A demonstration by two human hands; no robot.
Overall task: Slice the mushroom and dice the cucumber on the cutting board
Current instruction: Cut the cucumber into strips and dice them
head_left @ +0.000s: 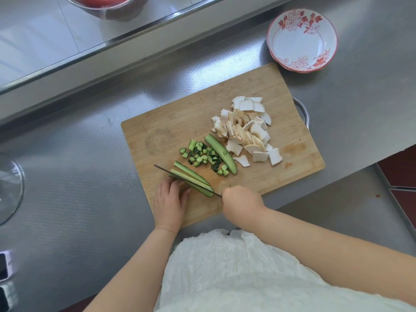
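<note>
A wooden cutting board [180, 122] lies on the steel counter. White mushroom slices [247, 129] are piled on its right half. Small green cucumber dice [203, 155] sit in the middle, beside a long cucumber piece [221, 153]. Near the board's front edge lie cucumber strips [191, 180], held down by the fingertips of my left hand [170, 201]. My right hand [242, 204] grips the handle of a knife [164, 171], whose thin blade runs lengthwise through the strips.
A white bowl with red flowers [301, 39] stands empty beyond the board's far right corner. A metal bowl with red contents [105, 5] sits at the back. A glass lid [9, 190] lies at the left edge, and a metal handle [302, 111] shows behind the board.
</note>
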